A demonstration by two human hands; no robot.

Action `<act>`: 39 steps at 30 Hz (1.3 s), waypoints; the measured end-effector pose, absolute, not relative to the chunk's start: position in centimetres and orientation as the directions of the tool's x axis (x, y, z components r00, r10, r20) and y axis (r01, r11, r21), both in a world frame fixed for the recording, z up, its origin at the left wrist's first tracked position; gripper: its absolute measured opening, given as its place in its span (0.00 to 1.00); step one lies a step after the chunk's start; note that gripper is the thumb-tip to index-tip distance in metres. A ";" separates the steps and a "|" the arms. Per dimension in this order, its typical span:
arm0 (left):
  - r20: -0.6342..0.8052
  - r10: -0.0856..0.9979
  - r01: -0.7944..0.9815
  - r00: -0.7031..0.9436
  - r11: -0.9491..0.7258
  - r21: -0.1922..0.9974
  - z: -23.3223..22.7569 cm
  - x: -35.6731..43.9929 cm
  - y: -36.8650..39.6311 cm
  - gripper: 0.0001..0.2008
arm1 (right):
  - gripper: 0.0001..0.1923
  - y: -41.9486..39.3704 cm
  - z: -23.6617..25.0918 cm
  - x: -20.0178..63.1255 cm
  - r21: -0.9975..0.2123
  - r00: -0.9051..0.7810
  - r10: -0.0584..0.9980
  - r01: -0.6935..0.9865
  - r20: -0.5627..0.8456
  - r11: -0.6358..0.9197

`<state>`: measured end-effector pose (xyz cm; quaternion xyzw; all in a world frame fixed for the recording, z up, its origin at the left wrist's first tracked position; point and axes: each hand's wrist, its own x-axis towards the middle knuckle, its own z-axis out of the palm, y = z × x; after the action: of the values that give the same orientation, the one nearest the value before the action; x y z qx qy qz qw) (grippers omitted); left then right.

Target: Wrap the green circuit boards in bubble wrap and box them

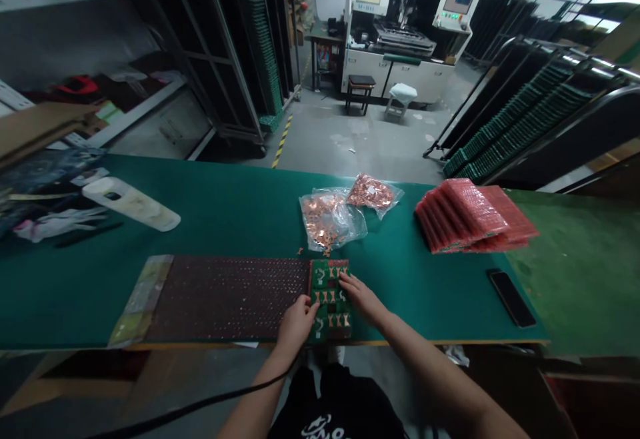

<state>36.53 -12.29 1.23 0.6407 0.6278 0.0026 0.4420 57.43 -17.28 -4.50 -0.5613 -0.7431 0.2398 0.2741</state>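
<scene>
A green circuit board panel [323,327] lies on the workbench in front of me, with small copper-coloured metal pieces [339,320] set in rows on it. My left hand [296,322] is curled at the panel's left edge, thumb and forefinger close together over the middle row. Whatever is between those fingertips is too small to make out. At the panel's upper right, my right hand [365,299] has its fingers bent and close together, the tips touching the top row. They hide what lies under them. A dark perforated strip [230,296] extends left from the panel.
Plastic bags of copper pieces [333,219] lie beyond the panel, with a few loose bits beside them. Red bubble-wrapped packs [463,216] and a phone [511,298] are to the right. A whitish plastic piece [131,203] lies at left. A black cable [215,400] crosses my left forearm.
</scene>
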 end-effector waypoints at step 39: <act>-0.445 0.845 0.874 0.298 -0.054 0.482 0.8 35.9 -11.7 0.18 | 0.17 -17.7 -5.4 53.7 -0.804 0.372 0.724 -0.129 -0.582 -0.580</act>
<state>35.93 -11.75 0.82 0.7257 0.5922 -0.0213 0.3495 53.69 -17.74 -5.41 -0.7200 -0.2063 0.5211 0.4092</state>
